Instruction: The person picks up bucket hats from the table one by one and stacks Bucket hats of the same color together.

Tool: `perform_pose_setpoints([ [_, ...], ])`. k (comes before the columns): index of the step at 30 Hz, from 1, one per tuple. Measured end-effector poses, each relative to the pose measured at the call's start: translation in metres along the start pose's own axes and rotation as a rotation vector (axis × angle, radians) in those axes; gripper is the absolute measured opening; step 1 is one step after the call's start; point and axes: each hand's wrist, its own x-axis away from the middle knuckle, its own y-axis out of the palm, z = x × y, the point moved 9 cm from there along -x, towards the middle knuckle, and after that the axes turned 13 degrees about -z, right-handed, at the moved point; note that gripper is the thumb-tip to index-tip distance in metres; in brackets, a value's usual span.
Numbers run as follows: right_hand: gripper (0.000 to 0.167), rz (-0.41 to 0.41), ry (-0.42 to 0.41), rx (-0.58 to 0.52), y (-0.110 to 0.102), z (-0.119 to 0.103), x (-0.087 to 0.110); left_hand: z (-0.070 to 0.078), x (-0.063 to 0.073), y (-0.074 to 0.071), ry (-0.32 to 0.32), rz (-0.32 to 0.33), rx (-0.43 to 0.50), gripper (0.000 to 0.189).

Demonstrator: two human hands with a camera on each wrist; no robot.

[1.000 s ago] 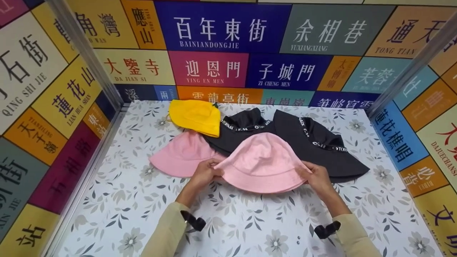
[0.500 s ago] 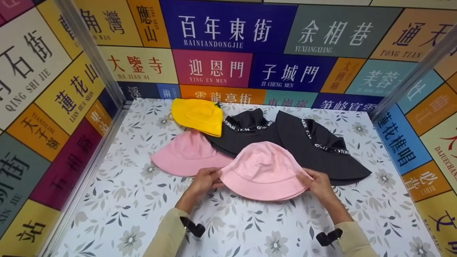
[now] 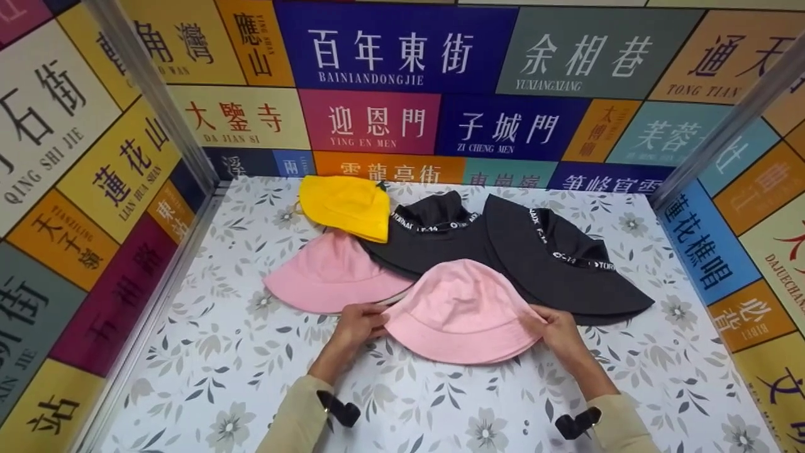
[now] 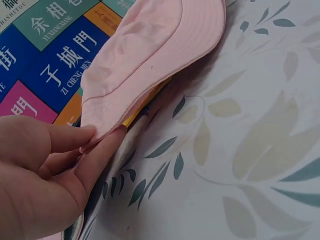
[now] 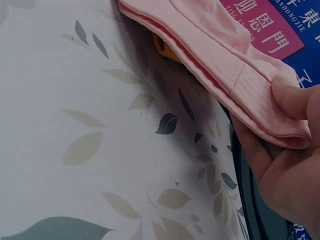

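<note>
A light pink bucket hat [image 3: 462, 314] is held by its brim, crown up, at the middle of the table. My left hand [image 3: 358, 327] pinches the brim's left end between thumb and fingers, seen close in the left wrist view. At the opposite end my right hand [image 3: 560, 333] grips the brim, thumb on top. In the right wrist view the pink brim [image 5: 220, 70] is raised off the table, folded in two layers. Behind it lie another pink bucket hat [image 3: 333, 277], a black bucket hat [image 3: 402, 251] and a second black bucket hat [image 3: 560, 277] with lettered bands.
A yellow bucket hat [image 3: 346, 204] overlaps the first black hat and the pink one at the back left. The white floral tabletop [image 3: 207, 377] ends at panels covered in street names [image 3: 390, 50] at the back and both sides.
The held pink hat and both hands have come towards me, away from the black hats. More of the black brims and the rear pink hat now show.
</note>
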Motion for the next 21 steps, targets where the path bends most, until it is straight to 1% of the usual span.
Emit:
perform_pose_setpoints([
  [3, 0.040, 0.005, -0.005, 0.009, 0.001, 0.002, -0.002, 0.000, 0.002, -0.003, -0.013, 0.033, -0.027, 0.026],
  [7, 0.041, 0.012, -0.008, 0.007, 0.001, 0.003, -0.002, 0.001, 0.004, -0.005, -0.016, 0.041, -0.046, 0.027],
  [10, 0.042, 0.023, -0.006, 0.013, 0.001, 0.003, -0.001, 0.004, 0.007, -0.008, 0.009, 0.060, -0.035, 0.026],
  [14, 0.042, 0.035, -0.011, 0.053, 0.002, 0.003, -0.001, 0.006, 0.009, -0.012, 0.049, 0.090, 0.000, 0.026],
  [19, 0.043, 0.046, 0.002, 0.083, 0.001, 0.005, -0.001, 0.006, 0.007, -0.014, 0.064, 0.081, -0.024, 0.027],
  [21, 0.044, 0.038, 0.010, 0.060, 0.001, 0.007, -0.001, 0.008, 0.007, -0.016, 0.068, 0.081, -0.044, 0.026],
])
